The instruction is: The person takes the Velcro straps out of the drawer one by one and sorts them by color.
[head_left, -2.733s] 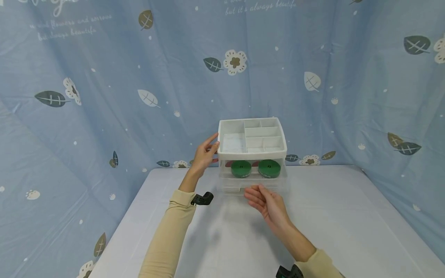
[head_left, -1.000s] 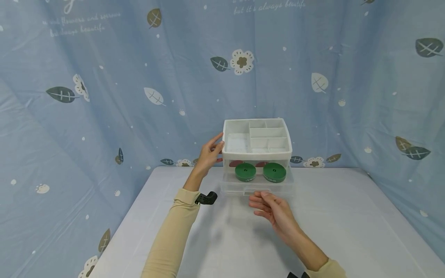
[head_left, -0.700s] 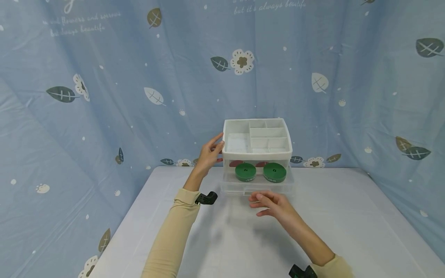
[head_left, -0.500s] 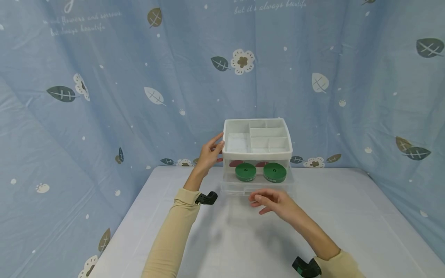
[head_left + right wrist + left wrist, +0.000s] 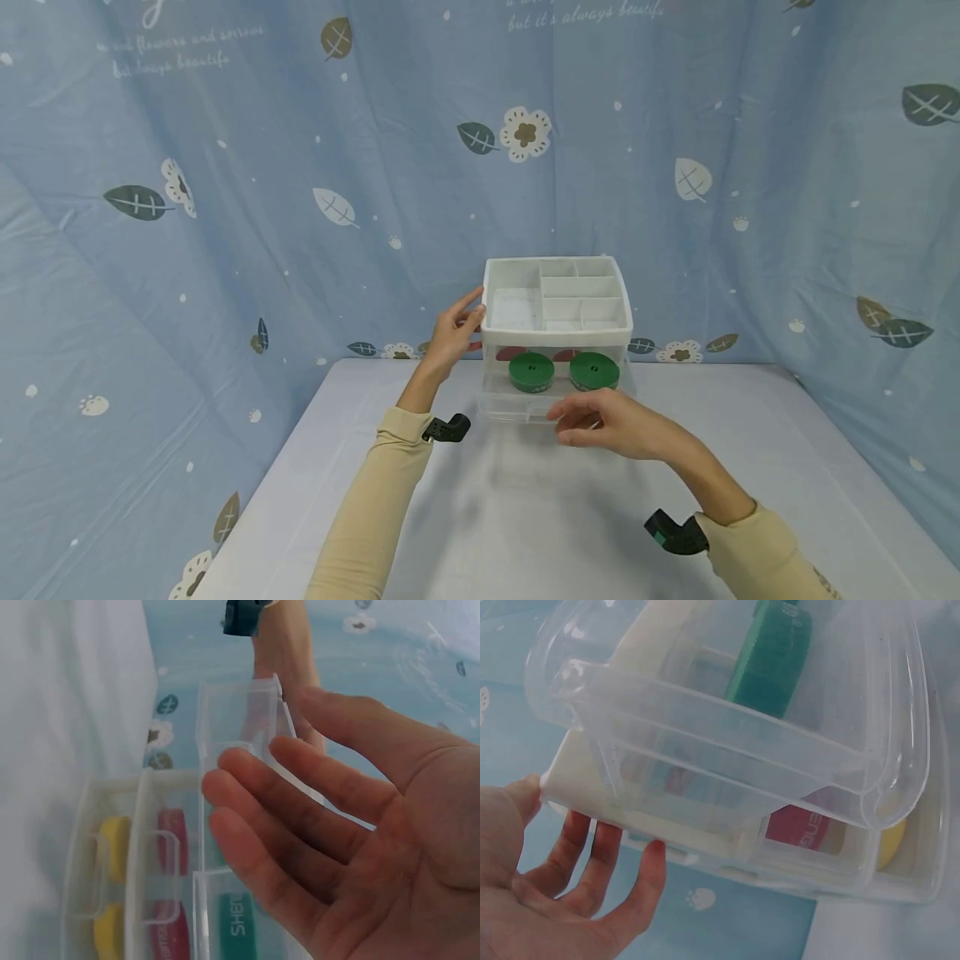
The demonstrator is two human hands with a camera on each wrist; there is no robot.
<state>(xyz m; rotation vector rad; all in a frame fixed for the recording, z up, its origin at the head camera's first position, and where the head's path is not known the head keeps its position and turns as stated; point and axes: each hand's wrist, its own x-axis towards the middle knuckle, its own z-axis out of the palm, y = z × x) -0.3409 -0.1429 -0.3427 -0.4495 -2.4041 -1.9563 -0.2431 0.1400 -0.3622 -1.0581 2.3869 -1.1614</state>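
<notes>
A white-topped plastic organizer (image 5: 557, 337) with clear drawers stands at the back of the table. Its top drawer (image 5: 727, 724) is pulled out, holding two green rolls (image 5: 532, 372) with pale lettering. My left hand (image 5: 450, 333) rests against the organizer's left side; thumb and fingertips touch the white edge in the left wrist view. In front of the drawer, my right hand (image 5: 618, 423) hovers with loosely bent fingers and nothing in them. The right wrist view shows its palm beside the drawer.
Lower drawers hold red rolls (image 5: 171, 844) and yellow rolls (image 5: 112, 847). The organizer's top tray has several white compartments. A white cloth covers the table (image 5: 525, 517), and a blue patterned curtain (image 5: 420, 167) hangs behind and along the sides.
The top drawer has slid out toward me since the earliest frame. My right hand has left the drawer front, turned palm-down and risen slightly to the right. The left hand stays on the organizer.
</notes>
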